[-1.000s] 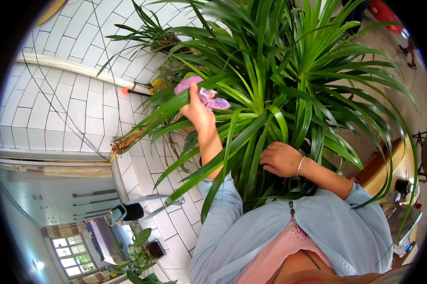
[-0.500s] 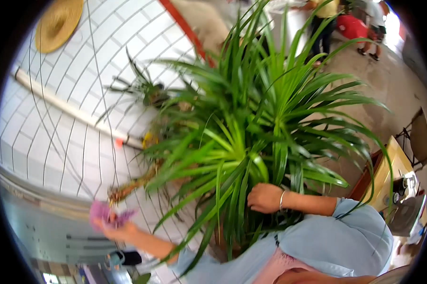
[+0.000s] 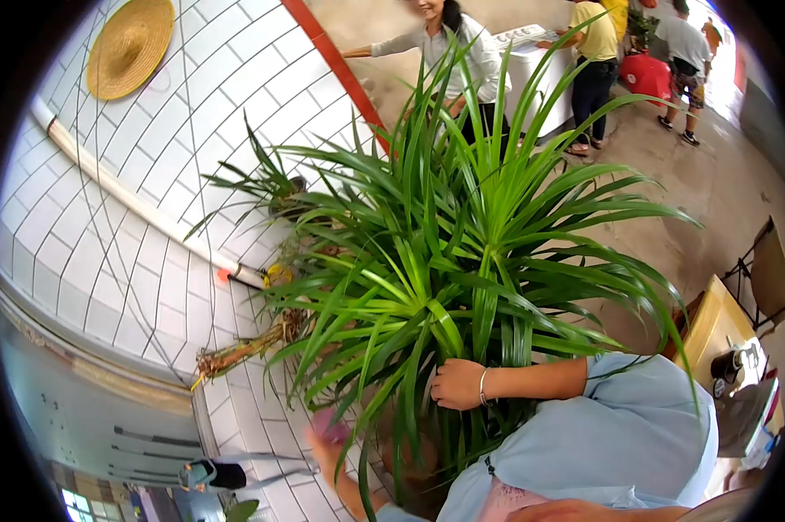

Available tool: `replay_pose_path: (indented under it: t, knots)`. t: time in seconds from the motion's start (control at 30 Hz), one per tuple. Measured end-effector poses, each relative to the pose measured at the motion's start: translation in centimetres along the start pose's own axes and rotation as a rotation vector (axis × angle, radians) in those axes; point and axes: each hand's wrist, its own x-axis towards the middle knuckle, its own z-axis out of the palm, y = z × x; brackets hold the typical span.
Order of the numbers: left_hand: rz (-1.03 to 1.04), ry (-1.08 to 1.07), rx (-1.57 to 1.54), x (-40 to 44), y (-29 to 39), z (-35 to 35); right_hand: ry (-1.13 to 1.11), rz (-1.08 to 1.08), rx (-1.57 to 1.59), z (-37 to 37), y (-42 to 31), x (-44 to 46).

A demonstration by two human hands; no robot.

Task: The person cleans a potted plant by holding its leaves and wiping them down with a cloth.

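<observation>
A large potted plant [image 3: 497, 261] with long, strap-like green leaves fills the middle of the head view. My right hand [image 3: 457, 384], with a silver bracelet [image 3: 484, 387] at the wrist, is closed among the lower leaves. A broad leaf [image 3: 447, 329] bends over and runs down into its fingers; the fingertips are hidden. Lower left, behind hanging leaves, my left hand [image 3: 324, 452] is closed on a crumpled purple cloth [image 3: 330, 426]. Both cloth and hand are blurred and partly covered by leaves.
A white tiled wall [image 3: 192, 157] with a pipe [image 3: 131, 200], a straw hat [image 3: 131, 48] and dry bundled stalks [image 3: 253, 344] lies left. Several people stand at the back near a white machine [image 3: 531, 78]. A wooden table [image 3: 723, 322] stands right.
My left hand has brought the purple cloth from the far left in towards the plant. My right hand remains at the leaves. The view has shifted, and a person at the back shows more fully.
</observation>
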Motion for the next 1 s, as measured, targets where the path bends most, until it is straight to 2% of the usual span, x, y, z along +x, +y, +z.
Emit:
replay_pose_path:
  t: [0.03,0.1,0.13,0.2,0.23,0.3,0.33,0.43,0.57,0.63,0.7,0.77,0.8,0.87,0.9,0.97,1.0]
  knots:
    - [0.112,-0.105,0.121,-0.3,0.5,4.7,-0.011,-0.018,0.01,0.1,-0.2,-0.4]
    - [-0.038,-0.328,0.386,-0.1,6.8,10.2,-0.02,0.006,0.069,0.2,0.0,-0.3]
    - [-0.039,-0.329,0.385,-0.6,6.2,11.5,-0.058,0.006,0.065,0.1,0.2,-0.5]
    - [-0.447,-0.107,-0.614,-0.7,3.9,13.9,-0.046,0.021,0.075,-0.1,0.3,-0.6]
    - [-0.452,-0.107,-0.605,0.1,-0.2,13.7,-0.033,0.033,0.092,-0.1,0.2,-1.2]
    - [0.047,-0.226,-0.342,0.8,-1.7,15.0,-0.05,0.04,0.112,-0.4,0.1,-1.5]
    - [-0.419,-0.037,-0.476,0.1,-2.1,14.5,0.008,0.038,0.129,-0.3,0.1,-1.8]
    - [-0.38,-0.068,-0.357,-2.4,0.7,14.9,0.08,0.034,0.162,-0.6,0.0,-1.8]
    - [-0.328,-0.113,-0.187,-4.6,1.1,15.0,0.086,0.007,0.174,-0.5,0.1,-1.9]
    - [-0.615,0.185,-0.084,-5.9,0.6,14.7,0.071,0.001,0.171,-0.5,0.0,-1.8]
    - [-0.626,0.159,-0.117,-7.3,2.7,15.6,0.056,-0.002,0.165,-0.3,-0.1,-1.5]
    - [-0.381,0.099,-0.367,-9.1,2.1,15.5,0.043,-0.006,0.153,0.2,0.0,-1.2]
    - [-0.384,0.102,-0.374,-10.0,2.7,15.8,0.035,-0.008,0.152,0.2,0.0,-1.2]
    - [-0.596,0.145,-0.507,-11.5,3.8,16.1,0.037,-0.034,0.151,0.1,-0.1,-1.0]
    - [-0.595,0.149,-0.514,-12.0,2.8,15.8,0.03,-0.04,0.148,-0.2,-0.2,-0.9]
    - [-0.447,0.007,-0.577,-13.2,0.0,14.6,-0.102,-0.033,0.102,-0.8,-0.5,-0.7]
    - [-0.447,0.015,-0.583,-13.4,1.8,15.3,-0.109,-0.04,0.103,-0.5,-0.3,-0.6]
